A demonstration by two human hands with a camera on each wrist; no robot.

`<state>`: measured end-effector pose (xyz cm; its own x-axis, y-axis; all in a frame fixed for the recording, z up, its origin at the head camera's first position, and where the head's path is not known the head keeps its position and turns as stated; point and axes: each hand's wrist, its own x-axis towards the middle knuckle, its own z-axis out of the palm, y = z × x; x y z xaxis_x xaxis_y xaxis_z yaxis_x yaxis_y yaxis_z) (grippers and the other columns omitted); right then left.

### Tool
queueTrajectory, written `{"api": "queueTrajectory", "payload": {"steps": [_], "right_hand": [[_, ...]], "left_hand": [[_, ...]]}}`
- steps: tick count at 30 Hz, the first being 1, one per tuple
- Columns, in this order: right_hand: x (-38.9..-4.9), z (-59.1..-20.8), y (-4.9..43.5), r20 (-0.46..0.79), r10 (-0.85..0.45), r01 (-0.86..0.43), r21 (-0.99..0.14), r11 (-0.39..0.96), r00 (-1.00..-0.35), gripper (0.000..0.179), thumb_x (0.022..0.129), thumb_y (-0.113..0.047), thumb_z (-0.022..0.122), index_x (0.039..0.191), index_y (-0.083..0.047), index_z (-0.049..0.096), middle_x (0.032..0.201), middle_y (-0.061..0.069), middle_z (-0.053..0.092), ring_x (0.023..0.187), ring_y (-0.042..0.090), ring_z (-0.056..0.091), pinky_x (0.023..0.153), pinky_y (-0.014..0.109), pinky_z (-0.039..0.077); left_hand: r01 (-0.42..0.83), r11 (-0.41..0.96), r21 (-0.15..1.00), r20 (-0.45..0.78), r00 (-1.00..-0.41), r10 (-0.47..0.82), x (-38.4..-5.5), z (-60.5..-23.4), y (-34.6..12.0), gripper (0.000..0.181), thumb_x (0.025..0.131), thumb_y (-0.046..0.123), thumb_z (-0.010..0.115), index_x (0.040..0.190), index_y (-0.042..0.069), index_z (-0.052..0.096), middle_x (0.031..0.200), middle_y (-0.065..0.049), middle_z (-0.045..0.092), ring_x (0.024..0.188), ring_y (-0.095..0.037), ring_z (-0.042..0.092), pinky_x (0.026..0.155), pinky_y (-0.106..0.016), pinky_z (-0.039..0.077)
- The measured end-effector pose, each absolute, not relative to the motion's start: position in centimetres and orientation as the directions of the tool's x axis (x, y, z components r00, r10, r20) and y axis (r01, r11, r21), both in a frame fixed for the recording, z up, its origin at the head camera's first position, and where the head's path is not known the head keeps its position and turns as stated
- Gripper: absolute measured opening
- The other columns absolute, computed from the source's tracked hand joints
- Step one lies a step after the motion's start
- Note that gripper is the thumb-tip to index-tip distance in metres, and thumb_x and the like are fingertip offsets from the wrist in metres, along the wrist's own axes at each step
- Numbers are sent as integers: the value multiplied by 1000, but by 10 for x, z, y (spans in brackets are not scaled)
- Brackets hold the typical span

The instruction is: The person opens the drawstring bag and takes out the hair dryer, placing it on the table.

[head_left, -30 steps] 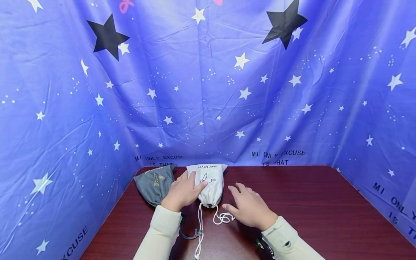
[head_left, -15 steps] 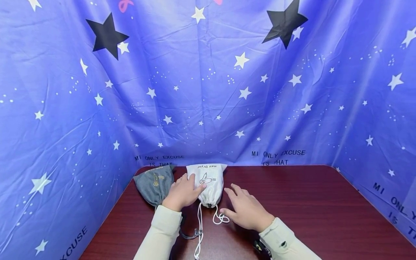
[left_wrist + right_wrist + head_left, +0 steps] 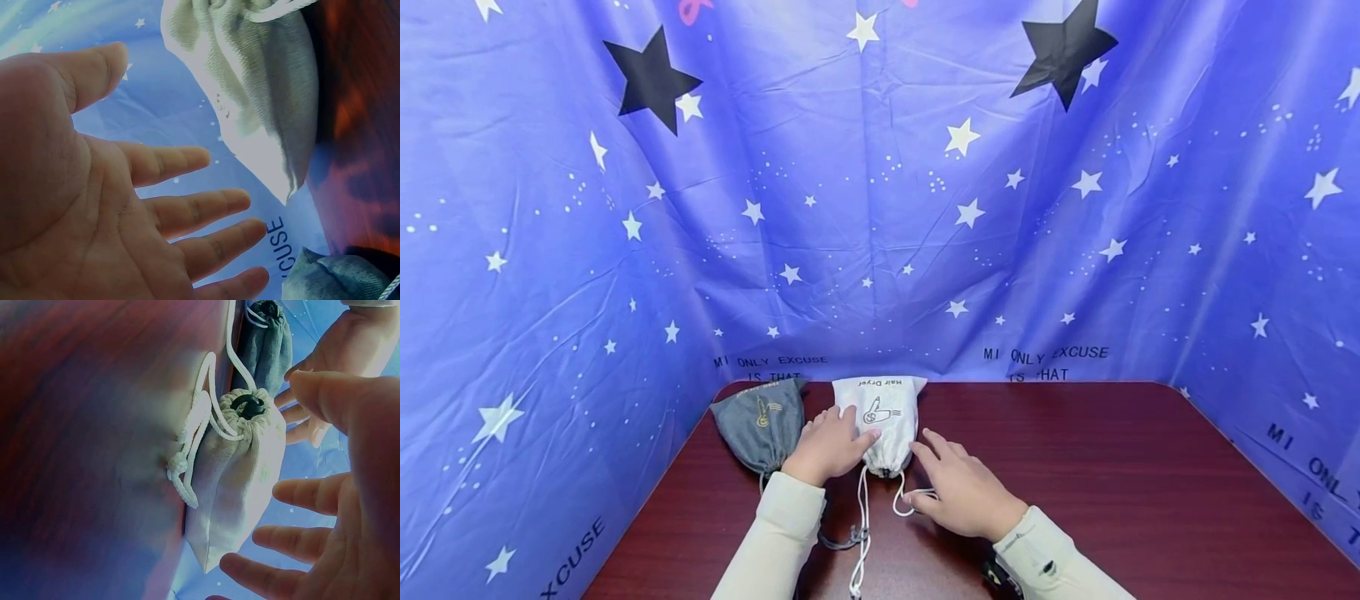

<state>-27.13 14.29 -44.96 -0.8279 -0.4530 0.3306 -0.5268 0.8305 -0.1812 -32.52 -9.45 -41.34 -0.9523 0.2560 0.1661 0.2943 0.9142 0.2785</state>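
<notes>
A white drawstring pouch [image 3: 891,433] printed "Hair Dryer" lies at the far middle of the table, its cinched mouth and white cords toward me. To its left is a grey drawstring pouch [image 3: 760,425] with yellow print. My left hand [image 3: 829,446] hovers between the two pouches, fingers spread and holding nothing; in the left wrist view its palm faces the white pouch [image 3: 262,81] with a gap. My right hand [image 3: 966,490] is just right of the white pouch, fingers extended, also holding nothing. Something dark shows inside the white pouch's mouth [image 3: 249,406].
The dark red wooden table [image 3: 1112,467] runs up to a blue star-printed cloth [image 3: 880,208] hanging behind and at both sides. A grey cord [image 3: 842,546] and the white cords [image 3: 861,542] trail toward the near edge.
My right hand has moved left, closer to the white pouch. My left hand has stayed almost in place, and both pouches lie where they were.
</notes>
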Motion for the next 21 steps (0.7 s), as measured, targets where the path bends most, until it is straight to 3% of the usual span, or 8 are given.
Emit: {"api": "queueTrajectory", "payload": {"steps": [8, 21], "right_hand": [[-269, -451, 141, 318, -479, -549, -188, 814, -818, 77, 92, -52, 72, 148, -5, 51, 156, 24, 45, 132, 45, 55, 100, 61, 50], [-267, -456, 136, 291, -532, -592, -186, 784, -795, 77, 94, -51, 69, 150, -2, 49, 158, 22, 45, 135, 43, 53, 103, 60, 49]], "left_hand": [[297, 916, 269, 148, -953, 266, -327, -420, -93, 68, 100, 56, 56, 140, 1, 57, 141, -28, 58, 132, -46, 55, 108, -61, 42], [296, 912, 284, 87, -955, 283, -331, -426, -92, 71, 103, 55, 52, 150, 1, 50, 152, -25, 50, 147, -42, 42, 119, -61, 32]]}}
